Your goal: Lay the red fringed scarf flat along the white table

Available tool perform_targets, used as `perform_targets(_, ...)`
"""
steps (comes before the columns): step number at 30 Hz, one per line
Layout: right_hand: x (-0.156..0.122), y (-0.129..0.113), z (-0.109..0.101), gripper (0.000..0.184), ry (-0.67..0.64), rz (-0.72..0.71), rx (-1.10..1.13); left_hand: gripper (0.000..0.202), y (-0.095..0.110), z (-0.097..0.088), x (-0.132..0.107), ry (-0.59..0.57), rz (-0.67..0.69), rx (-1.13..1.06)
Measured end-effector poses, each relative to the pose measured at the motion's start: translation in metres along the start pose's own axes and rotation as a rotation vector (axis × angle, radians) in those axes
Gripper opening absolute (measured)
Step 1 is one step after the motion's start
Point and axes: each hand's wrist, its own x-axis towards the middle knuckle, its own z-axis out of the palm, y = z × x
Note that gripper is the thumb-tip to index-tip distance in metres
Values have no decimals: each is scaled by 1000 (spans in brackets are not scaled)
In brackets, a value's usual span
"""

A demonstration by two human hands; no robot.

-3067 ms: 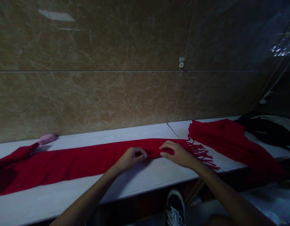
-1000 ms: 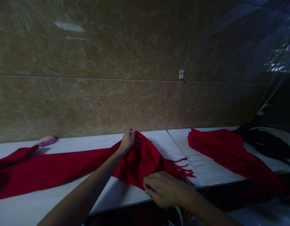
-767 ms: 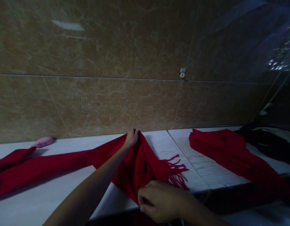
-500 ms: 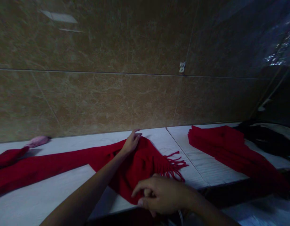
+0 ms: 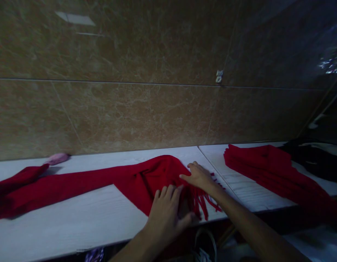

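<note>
Red scarf lying folded across the white desk, its fringe hanging toward the near edge. Left hand open, fingers spread, pressing on the fold without gripping; right hand open, resting flat at the fringed end. Second red scarf lies at right.

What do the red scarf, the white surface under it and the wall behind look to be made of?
The red scarf looks like soft, matte woven wool or a wool-like fibre, with a loose fringe; the exact fibre can't be told. The white top looks like wood-grain laminate or painted wood, showing faint grain. The wall looks like glossy marble or marble-effect tile, with veining, reflections and straight joints.
</note>
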Motion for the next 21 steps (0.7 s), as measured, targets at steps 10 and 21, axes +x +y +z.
perform_targets(10, 30, 20, -21, 32, -85, 88, -136, 23, -14, 15, 19, -30, 162, -255)
perform_targets(21, 1, -19, -28, 70, -272, -122, -197, 22, -8, 4, 10, -156, 358, -389)
